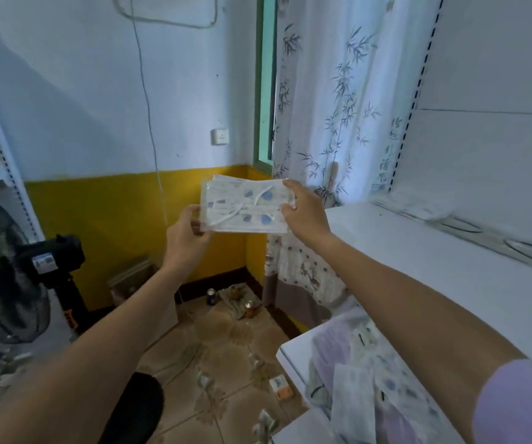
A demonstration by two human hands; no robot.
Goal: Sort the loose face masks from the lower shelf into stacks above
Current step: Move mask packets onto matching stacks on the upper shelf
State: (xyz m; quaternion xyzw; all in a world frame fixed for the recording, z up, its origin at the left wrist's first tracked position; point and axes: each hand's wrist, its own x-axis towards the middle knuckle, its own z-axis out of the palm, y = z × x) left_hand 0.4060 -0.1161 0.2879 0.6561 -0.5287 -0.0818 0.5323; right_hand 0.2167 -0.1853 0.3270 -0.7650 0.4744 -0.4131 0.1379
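A bundle of wrapped face masks (242, 205), white with blue spots and white ear loops, is held up in the air in front of the yellow wall. My left hand (187, 232) grips its lower left corner and my right hand (303, 208) grips its right edge. Loose wrapped masks (364, 386) lie in a heap on the lower shelf at the bottom right, partly hidden by my right arm. Rows of masks (470, 229) lie along the back of the upper shelf (402, 251).
A black standing fan (5, 277) stands at the left beside a white rack upright. Cans, a rag and small packets litter the tiled floor (226, 347). A bamboo-print curtain (332, 107) hangs by the window. The shelf unit's white back panel fills the right.
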